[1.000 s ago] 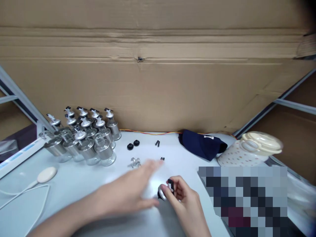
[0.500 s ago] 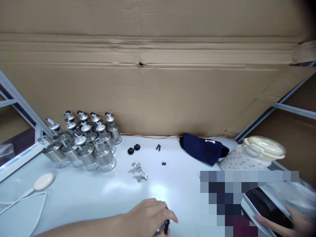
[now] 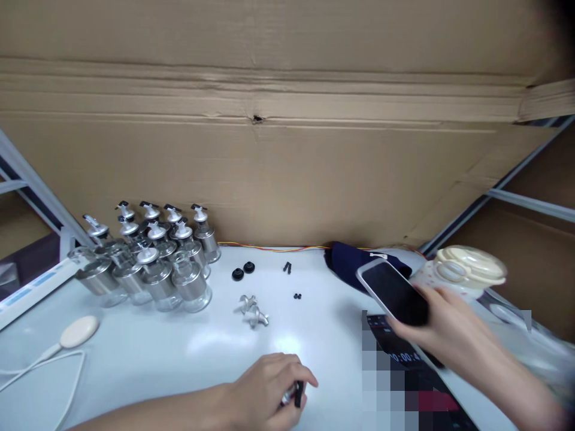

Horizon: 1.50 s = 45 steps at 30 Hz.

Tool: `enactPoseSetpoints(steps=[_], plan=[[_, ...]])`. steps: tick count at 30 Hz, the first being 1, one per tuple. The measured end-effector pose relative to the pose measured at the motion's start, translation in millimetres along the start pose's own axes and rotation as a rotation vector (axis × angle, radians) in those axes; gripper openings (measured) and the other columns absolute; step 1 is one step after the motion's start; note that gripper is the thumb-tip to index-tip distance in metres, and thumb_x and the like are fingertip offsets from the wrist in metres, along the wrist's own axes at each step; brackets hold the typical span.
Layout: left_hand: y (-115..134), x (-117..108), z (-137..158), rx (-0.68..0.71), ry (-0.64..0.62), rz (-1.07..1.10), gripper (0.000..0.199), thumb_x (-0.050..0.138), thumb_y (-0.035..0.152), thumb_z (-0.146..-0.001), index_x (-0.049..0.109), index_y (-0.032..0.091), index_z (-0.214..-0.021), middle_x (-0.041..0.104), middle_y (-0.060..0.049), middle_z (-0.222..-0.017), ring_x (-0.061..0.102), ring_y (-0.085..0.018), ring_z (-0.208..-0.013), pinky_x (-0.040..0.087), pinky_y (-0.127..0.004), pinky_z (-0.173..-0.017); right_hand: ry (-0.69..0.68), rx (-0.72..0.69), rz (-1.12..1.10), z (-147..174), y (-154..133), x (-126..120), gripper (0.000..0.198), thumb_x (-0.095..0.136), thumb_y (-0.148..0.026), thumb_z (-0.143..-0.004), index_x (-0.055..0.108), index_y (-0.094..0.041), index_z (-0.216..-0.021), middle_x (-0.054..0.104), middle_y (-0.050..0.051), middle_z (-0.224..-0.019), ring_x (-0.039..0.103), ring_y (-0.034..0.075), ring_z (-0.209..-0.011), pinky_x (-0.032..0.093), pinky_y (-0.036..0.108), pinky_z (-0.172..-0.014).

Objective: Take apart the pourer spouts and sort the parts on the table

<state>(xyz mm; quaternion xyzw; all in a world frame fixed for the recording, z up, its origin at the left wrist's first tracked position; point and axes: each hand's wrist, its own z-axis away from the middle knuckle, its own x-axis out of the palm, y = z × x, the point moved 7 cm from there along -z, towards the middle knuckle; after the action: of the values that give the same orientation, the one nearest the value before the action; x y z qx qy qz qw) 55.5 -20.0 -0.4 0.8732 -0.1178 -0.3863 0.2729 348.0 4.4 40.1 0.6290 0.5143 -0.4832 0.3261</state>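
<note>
A cluster of glass jars (image 3: 153, 263) with metal collars and pump-style tops stands at the left of the frame on a white table (image 3: 148, 347); the jars look empty, though the glass is too small to judge surely. At the right edge a cream-lidded spotted container (image 3: 462, 276) sits beside a dark blue cap (image 3: 345, 263), its contents hidden.

The left hand (image 3: 269, 395) lies low at the bottom centre, forearm flat along the table, fingers curled closed around a small silver-and-black cap piece (image 3: 294, 395) that pokes out between thumb and fingertips. The right hand (image 3: 449, 335) reaches in from the lower right, raised above the table, gripping a dark-screened phone (image 3: 393, 293) by its lower end, the phone tilted up and leftward over the blue cap.

Loose on the table near the centre: a silver nozzle part (image 3: 253, 311), two black round caps (image 3: 242, 271) and small black bits (image 3: 296, 296). A white oval device (image 3: 78, 331) on a cable lies at lower left.
</note>
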Motion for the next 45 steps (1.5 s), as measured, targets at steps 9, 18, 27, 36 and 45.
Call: enactPoseSetpoints(steps=[9, 18, 27, 36, 45], plan=[[-15, -2, 4, -0.23, -0.04, 0.151, 0.035, 0.043, 0.006, -0.074, 0.043, 0.021, -0.105, 0.052, -0.001, -0.077, 0.045, -0.013, -0.062, 0.039, -0.023, -0.064, -0.21, 0.115, 0.179, -121, -55, 52, 0.043, 0.067, -0.038, -0.073, 0.064, 0.0, -0.093, 0.065, 0.026, -0.09, 0.061, 0.036, -0.092, 0.043, 0.037, -0.073], [-43, 3, 10, -0.676, -0.001, 0.456, 0.027, 0.043, 0.016, -0.085, 0.036, 0.02, -0.11, 0.05, 0.0, -0.083, 0.041, -0.011, -0.066, 0.033, -0.023, -0.06, -0.146, 0.316, 0.177, -110, -41, 47, 0.068, 0.06, -0.055, -0.076, 0.051, -0.001, -0.117, 0.058, 0.03, -0.112, 0.054, 0.041, -0.109, 0.04, 0.051, -0.083], [-52, 2, 15, -0.77, 0.081, 0.513, 0.031, 0.042, 0.031, -0.088, 0.029, 0.02, -0.114, 0.044, 0.0, -0.083, 0.037, -0.014, -0.072, 0.032, -0.027, -0.067, -0.073, 0.077, -0.035, -69, -106, 1, 0.06, 0.046, -0.052, -0.088, 0.047, -0.008, -0.128, 0.058, 0.026, -0.117, 0.054, 0.041, -0.109, 0.042, 0.054, -0.083], [-68, -8, 20, -0.76, 0.431, 0.736, 0.066, 0.06, 0.017, -0.068, 0.019, 0.025, -0.119, 0.051, -0.005, -0.108, 0.051, -0.016, -0.092, 0.04, -0.029, -0.082, -0.378, -0.716, -0.536, 55, -230, 9, 0.023, 0.066, -0.019, -0.081, 0.062, -0.015, -0.104, 0.065, 0.008, -0.095, 0.061, 0.021, -0.086, 0.052, 0.034, -0.075], [-68, 3, 19, -0.9, 0.305, 0.755, 0.05, 0.052, 0.011, -0.063, 0.036, 0.019, -0.109, 0.051, 0.006, -0.073, 0.049, -0.007, -0.054, 0.041, -0.021, -0.053, -0.087, -0.793, -0.681, 48, -218, 7, 0.023, 0.064, -0.023, -0.083, 0.061, -0.017, -0.104, 0.065, 0.008, -0.093, 0.06, 0.021, -0.083, 0.05, 0.033, -0.071]])
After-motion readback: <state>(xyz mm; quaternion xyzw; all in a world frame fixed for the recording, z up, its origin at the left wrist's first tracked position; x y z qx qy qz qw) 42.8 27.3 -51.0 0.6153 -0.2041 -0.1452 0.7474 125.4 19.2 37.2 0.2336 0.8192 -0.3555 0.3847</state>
